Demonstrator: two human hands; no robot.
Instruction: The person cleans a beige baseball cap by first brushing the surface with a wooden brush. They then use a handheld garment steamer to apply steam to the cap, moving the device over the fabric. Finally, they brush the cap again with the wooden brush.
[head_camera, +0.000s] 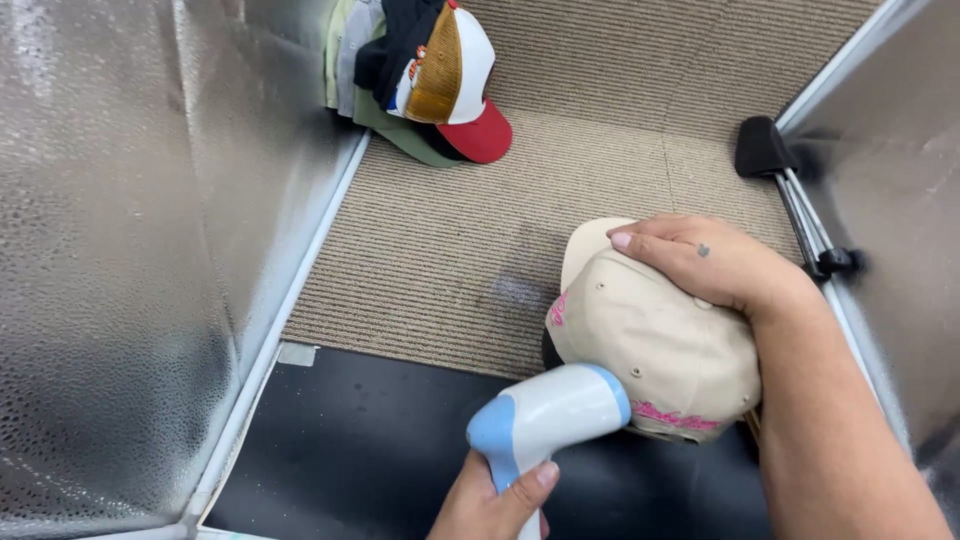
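Note:
My right hand (712, 262) rests on top of a beige cap (650, 345) with pink stitching, pressing it down on the ribbed carpet (450, 250). My left hand (490, 500) at the bottom edge grips the handle of a white and light-blue handheld steamer (550, 412). The steamer's head points right and sits against the cap's lower side. A darker damp-looking patch (515, 290) shows on the carpet just left of the cap.
A stack of caps (425, 75), the top one white, tan and red, sits at the back left. Silver panel walls (130, 250) close in the left and right sides. A black-footed metal stand (790, 185) leans at the right. A black mat (360, 450) lies in front.

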